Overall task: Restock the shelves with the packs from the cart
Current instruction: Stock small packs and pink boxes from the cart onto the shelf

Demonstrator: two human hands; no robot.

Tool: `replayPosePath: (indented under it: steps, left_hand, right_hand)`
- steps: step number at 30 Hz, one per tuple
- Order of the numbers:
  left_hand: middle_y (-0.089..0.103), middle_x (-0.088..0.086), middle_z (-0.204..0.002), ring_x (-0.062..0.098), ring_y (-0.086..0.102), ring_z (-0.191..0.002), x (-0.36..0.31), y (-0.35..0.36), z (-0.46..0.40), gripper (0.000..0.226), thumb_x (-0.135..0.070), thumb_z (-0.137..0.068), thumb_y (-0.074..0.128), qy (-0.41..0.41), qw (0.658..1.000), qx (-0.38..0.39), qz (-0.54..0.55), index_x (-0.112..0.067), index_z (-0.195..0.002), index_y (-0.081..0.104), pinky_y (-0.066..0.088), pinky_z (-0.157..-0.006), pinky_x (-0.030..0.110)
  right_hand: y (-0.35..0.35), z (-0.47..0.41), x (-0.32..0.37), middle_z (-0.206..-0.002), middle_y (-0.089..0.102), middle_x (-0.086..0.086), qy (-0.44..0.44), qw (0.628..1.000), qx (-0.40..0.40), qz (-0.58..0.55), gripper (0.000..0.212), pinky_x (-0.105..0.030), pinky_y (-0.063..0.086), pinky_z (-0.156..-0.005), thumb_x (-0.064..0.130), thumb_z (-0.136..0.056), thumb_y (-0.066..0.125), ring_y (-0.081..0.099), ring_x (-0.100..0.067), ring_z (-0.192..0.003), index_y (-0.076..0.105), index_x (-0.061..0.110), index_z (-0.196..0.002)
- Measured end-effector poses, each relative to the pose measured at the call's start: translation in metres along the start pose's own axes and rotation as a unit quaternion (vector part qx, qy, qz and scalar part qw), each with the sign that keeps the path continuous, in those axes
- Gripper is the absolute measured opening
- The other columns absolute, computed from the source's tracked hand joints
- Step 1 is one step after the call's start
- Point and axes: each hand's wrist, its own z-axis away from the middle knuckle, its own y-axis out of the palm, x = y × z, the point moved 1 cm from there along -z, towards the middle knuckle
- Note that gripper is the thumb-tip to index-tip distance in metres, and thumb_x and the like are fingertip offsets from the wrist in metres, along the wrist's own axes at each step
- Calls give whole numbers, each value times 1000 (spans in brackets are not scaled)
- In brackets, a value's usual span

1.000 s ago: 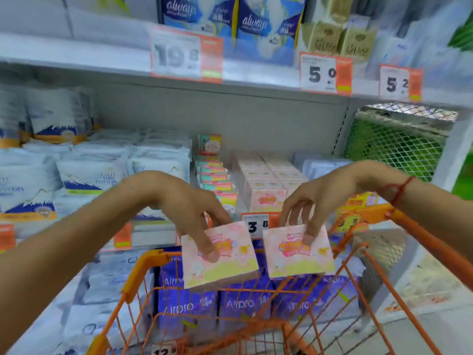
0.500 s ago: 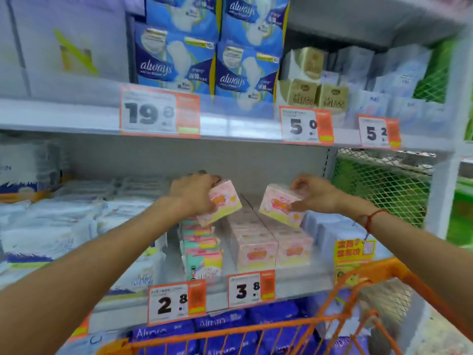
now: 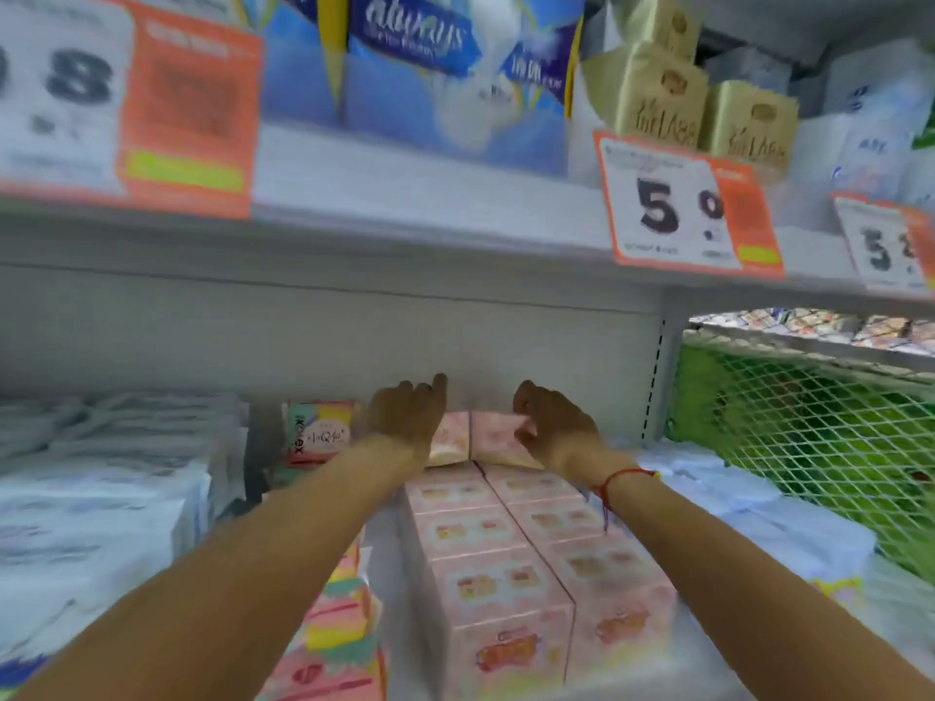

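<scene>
Two pink packs stand side by side at the back of the middle shelf, on top of two rows of the same pink packs (image 3: 485, 564). My left hand (image 3: 405, 422) rests against the left pack (image 3: 452, 440), fingers and thumb lifted apart. My right hand (image 3: 554, 430) touches the right pack (image 3: 498, 437) with curled fingers, its thumb raised clear of the pack. Neither hand wraps around a pack. A red string circles my right wrist. The cart is out of view.
The upper shelf edge (image 3: 430, 194) with price tags (image 3: 673, 210) hangs low over my hands. A colourful Kotex pack (image 3: 316, 435) stands left of the pink rows, white packs (image 3: 101, 498) further left. Pale blue packs (image 3: 759, 513) and a green mesh divider (image 3: 809, 437) are on the right.
Both hands carried one pink pack each up from over the cart, then to the back of the shelf onto the pink stack. My fingers have loosened from the packs.
</scene>
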Motion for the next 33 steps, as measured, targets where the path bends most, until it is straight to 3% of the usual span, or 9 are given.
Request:
replayPosePath:
  steps: [3, 7, 12, 18, 20, 22, 26, 29, 33]
  left_hand:
    - [58, 8, -120, 28, 57, -106, 6, 17, -6, 56, -14, -90, 57, -10, 995, -15, 95, -11, -137, 28, 46, -76, 35]
    - [48, 3, -128, 23, 43, -121, 13, 17, -10, 38, -20, -89, 60, 1, 993, -46, 112, -21, -125, 49, 41, -89, 34]
    - [41, 4, -132, 25, 36, -124, 11, 16, -10, 44, -23, -93, 52, 21, 996, -19, 86, -22, -136, 46, 40, -91, 37]
    - [33, 5, -142, 27, 28, -132, 6, 18, -10, 61, -16, -92, 48, 3, 994, 22, 107, -23, -148, 25, 41, -93, 37]
    - [42, 6, -139, 28, 37, -127, 9, 16, -9, 66, -9, -89, 47, -8, 987, 23, 160, -27, -148, 21, 45, -89, 39]
    - [52, 6, -132, 27, 47, -116, 13, 15, -8, 58, -6, -88, 46, -12, 981, 13, 194, -28, -140, 31, 47, -84, 38]
    - [46, 6, -140, 28, 49, -119, 20, 18, -7, 53, -10, -90, 43, -18, 976, 32, 213, -32, -138, 39, 48, -88, 37]
    - [38, 6, -147, 31, 46, -125, 19, 17, -7, 56, -11, -90, 41, -23, 972, 43, 228, -34, -141, 37, 46, -89, 36]
    - [31, 3, -153, 30, 37, -135, 18, 14, -6, 58, -11, -90, 42, -22, 969, 53, 241, -33, -144, 35, 41, -102, 40]
  right_hand:
    - [4, -8, -1, -124, 49, -3, -17, 999, -34, 24, 28, -33, 39, -85, 15, -88, 56, 43, -23, -119, 49, 20, -115]
    - [1, -14, -1, -126, 42, -4, -34, 996, -48, 67, 28, -32, 38, -82, 21, -88, 62, 40, -23, -119, 53, 24, -114]
    - [6, -17, 1, -120, 47, -4, -6, 1000, -25, 9, 35, -33, 42, -82, 13, -89, 57, 41, -21, -118, 53, 27, -121]
    - [6, -14, -4, -145, 34, -4, -7, 995, 94, -37, 69, -34, 38, -102, 4, -86, 55, 32, -23, -134, 29, 26, -146]
    - [7, -12, -3, -143, 38, -5, -11, 993, 101, -67, 71, -32, 42, -92, 0, -82, 56, 39, -25, -128, 29, 25, -143]
    - [7, -12, -5, -142, 40, -4, -19, 991, 108, -77, 62, -27, 39, -87, -3, -81, 55, 42, -24, -125, 37, 24, -135]
    - [8, -11, -8, -156, 18, 3, -44, 990, 130, -24, 59, -30, 23, -112, 5, -88, 55, 16, -16, -144, 38, 26, -140]
    - [10, -11, -6, -159, 6, 5, -40, 990, 134, -11, 62, -33, 19, -116, 4, -89, 52, 5, -15, -147, 34, 28, -143]
    - [12, -11, -5, -160, -3, 6, -30, 989, 144, 6, 64, -40, 18, -119, 5, -89, 50, -3, -15, -147, 31, 33, -144]
